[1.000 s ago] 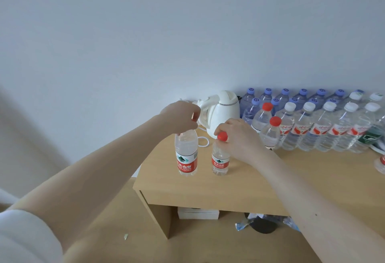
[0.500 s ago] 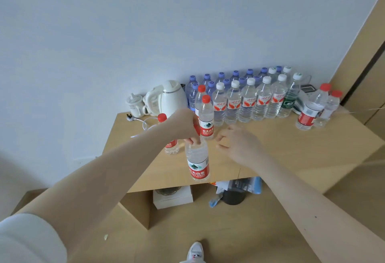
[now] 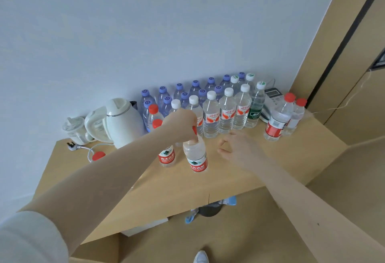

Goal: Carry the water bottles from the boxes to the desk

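My left hand (image 3: 182, 126) grips the cap end of a red-labelled bottle (image 3: 195, 156) standing upright near the desk's (image 3: 270, 171) middle. My right hand (image 3: 235, 148) hovers just right of it, fingers loosely spread, holding nothing.

desk (image 3: 270, 171): matt wood-look | bottle (image 3: 195, 156): clear glossy plastic | kettle (image 3: 123, 123): smooth plastic, probably

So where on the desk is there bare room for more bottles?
Bare desk along the front edge, before the bottle the left hand grips, and between the right hand and the right-end pair. Crowded at the wall: bottle rows, kettle.
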### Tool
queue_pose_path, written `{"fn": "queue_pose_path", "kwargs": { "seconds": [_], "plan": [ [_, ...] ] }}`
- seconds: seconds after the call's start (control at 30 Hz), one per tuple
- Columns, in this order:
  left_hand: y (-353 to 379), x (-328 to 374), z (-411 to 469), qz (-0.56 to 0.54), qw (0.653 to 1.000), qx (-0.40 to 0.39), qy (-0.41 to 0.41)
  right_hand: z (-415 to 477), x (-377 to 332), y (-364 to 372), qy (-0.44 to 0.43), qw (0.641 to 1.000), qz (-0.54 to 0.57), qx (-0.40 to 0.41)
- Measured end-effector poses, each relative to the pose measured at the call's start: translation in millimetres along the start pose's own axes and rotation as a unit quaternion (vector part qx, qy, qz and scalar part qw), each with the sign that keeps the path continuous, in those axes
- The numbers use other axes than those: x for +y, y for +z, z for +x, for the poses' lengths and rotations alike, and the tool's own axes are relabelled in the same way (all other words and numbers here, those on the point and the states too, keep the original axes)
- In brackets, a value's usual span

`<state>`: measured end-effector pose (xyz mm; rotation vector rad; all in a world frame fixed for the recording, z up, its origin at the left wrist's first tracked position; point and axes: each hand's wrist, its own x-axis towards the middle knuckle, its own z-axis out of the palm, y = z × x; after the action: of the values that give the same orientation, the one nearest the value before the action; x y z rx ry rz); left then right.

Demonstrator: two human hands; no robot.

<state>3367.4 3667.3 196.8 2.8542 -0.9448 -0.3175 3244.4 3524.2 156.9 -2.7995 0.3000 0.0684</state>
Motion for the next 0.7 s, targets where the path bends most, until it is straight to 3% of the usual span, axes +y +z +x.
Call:
{"fn": "queue_pose_path", "kwargs": {
  "seconds": [0.3, 0.7],
  "plan": [
    [1.6, -12.5, 73.0, 0.020, 0.999, -0.016, -0.024, 78.1, 20.9, -4.1, -0.023, 0.999, -0.005, -0.023],
    [9.8, -13.5, 81.0, 0.043, 0.992, -0.012, -0.122, 118.4, 39.3, -5.6, -0.114, 0.992, 0.020, -0.054]
  ]
}}
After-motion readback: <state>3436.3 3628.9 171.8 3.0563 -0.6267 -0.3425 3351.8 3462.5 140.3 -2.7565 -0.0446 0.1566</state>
